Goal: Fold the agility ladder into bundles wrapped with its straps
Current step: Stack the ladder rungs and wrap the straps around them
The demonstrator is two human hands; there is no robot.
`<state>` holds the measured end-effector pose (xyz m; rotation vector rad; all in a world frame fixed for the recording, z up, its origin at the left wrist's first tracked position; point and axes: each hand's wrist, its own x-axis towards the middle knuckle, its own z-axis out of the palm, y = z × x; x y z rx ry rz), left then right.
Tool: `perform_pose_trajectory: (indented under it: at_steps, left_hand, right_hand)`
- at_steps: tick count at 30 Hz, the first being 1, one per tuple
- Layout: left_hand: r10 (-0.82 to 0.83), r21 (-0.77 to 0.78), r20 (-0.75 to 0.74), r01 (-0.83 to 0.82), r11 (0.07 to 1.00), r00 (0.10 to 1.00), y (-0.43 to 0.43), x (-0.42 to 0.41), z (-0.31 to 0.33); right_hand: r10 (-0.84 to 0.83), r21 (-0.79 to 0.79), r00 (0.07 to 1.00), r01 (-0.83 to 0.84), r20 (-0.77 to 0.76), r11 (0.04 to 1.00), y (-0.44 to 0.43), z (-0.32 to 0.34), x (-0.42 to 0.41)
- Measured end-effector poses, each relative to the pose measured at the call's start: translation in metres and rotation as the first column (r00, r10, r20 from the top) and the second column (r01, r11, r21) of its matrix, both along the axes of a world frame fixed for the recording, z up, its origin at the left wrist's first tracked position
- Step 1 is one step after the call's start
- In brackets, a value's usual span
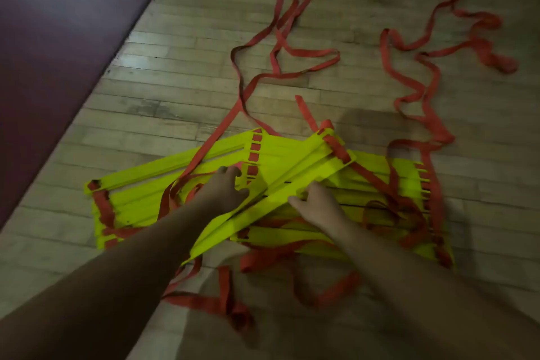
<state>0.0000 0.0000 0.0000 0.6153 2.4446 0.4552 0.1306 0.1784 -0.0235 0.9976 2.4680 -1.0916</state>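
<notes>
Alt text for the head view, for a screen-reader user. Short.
A person's left hand and right hand grip a slanted bunch of yellow rungs lying across two flatter rung stacks on a wooden floor. Loose red straps trail away across the floor; a purple mat borders the left side.

Likely gym or workout room: pale wood-strip floor (190, 67), purple mat (58, 38) along left, agility ladder (280, 149) on floor.

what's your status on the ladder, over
Left hand and right hand both gripping tilted yellow rungs. Rungs piled, not yet wrapped. Red straps loose, tangled across floor.
</notes>
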Motion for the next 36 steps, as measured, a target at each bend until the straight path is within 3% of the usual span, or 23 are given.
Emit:
perform_pose_trajectory:
  at_steps: [2, 6, 8, 11, 13, 16, 19, 23, 26, 30, 36]
  left_hand:
    - [0.008, -0.012, 0.017, -0.008, 1.0, 1.0, 0.003, -0.001, -0.014]
    - [-0.005, -0.088, 0.047, 0.009, 0.996, 0.999, 0.002, -0.001, -0.043]
    - [-0.025, -0.082, 0.0, 0.025, 0.996, 1.0, 0.0, -0.001, -0.05]
    - [-0.027, -0.053, 0.009, 0.027, 0.998, 1.0, 0.0, -0.001, -0.056]
    - [-0.048, -0.035, -0.002, 0.048, 0.998, 0.999, -0.001, -0.001, -0.055]
    - [-0.064, 0.024, 0.043, 0.063, 0.998, 0.997, -0.005, 0.004, -0.043]
    - [0.032, 0.209, 0.19, -0.072, 0.975, 0.981, -0.009, 0.006, -0.02]
    - [0.061, 0.412, 0.483, -0.288, 0.864, 0.874, -0.005, 0.011, 0.04]
    - [-0.01, 0.482, 0.588, -0.34, 0.807, 0.809, 0.01, 0.021, 0.096]
    - [-0.068, 0.609, 0.538, -0.332, 0.72, 0.84, 0.027, 0.035, 0.167]
    - [-0.179, 0.707, 0.398, -0.177, 0.685, 0.9, 0.026, 0.096, 0.242]
  right_hand:
    - [-0.076, -0.016, 0.997, 0.076, 0.003, 0.997, -0.003, -0.012, -0.004]
    - [-0.357, -0.195, 0.932, 0.338, -0.067, 0.921, -0.015, -0.027, -0.016]
    - [-0.51, -0.299, 0.859, 0.475, -0.044, 0.827, -0.019, -0.039, -0.025]
    - [-0.698, -0.496, 0.714, 0.624, 0.047, 0.605, -0.021, -0.056, -0.038]
    - [-0.731, -0.563, 0.678, 0.635, 0.077, 0.53, -0.021, -0.059, -0.042]
    - [-0.735, -0.612, 0.677, 0.597, 0.038, 0.519, -0.016, -0.049, -0.039]
    - [-0.751, -0.741, 0.659, 0.484, -0.041, 0.466, -0.009, -0.013, -0.03]
    - [-0.687, -0.768, 0.689, 0.306, -0.229, 0.562, -0.003, 0.06, -0.016]
    - [-0.619, -0.686, 0.703, 0.258, -0.349, 0.68, 0.004, 0.113, -0.003]
    - [-0.509, -0.521, 0.716, 0.235, -0.478, 0.821, 0.01, 0.182, 0.027]
    - [-0.357, -0.401, 0.732, 0.124, -0.58, 0.907, 0.005, 0.259, 0.092]
